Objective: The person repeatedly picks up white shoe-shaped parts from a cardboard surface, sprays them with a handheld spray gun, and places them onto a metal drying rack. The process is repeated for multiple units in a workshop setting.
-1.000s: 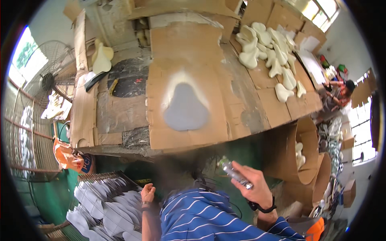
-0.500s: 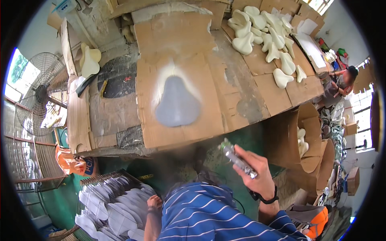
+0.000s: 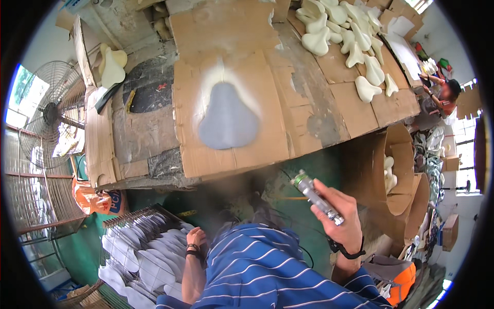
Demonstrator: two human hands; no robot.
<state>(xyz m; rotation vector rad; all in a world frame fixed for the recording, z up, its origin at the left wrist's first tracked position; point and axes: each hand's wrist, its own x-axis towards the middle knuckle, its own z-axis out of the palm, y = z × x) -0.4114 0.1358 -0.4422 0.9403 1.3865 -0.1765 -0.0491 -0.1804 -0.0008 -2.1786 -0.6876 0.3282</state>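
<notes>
My right hand (image 3: 342, 219) is wrapped round a silver, cylindrical spray gun (image 3: 318, 200) with a green ring near its tip, held in front of the table edge. On a cardboard sheet (image 3: 193, 162) lies a grey saddle-shaped foam pad (image 3: 229, 121), narrow end away from me, ringed by a pale spray halo. No hand touches the pad. Low at my side, my left hand (image 3: 195, 238) has its fingers curled in, with nothing visible in them. Beside it stands a wire basket (image 3: 105, 226) stacked with several grey pads (image 3: 154, 255).
Several cream pads (image 3: 355, 44) are heaped at the table's far right; two more (image 3: 112, 67) lean at the left. A large fan (image 3: 51, 113) stands left. Cardboard boxes (image 3: 399, 206) with cream pads sit under the right edge. Another person (image 3: 437, 100) is at far right.
The view has shifted slightly, so the table sits higher. My right hand with the spray gun has moved right and back from the pad. My left hand has risen a little.
</notes>
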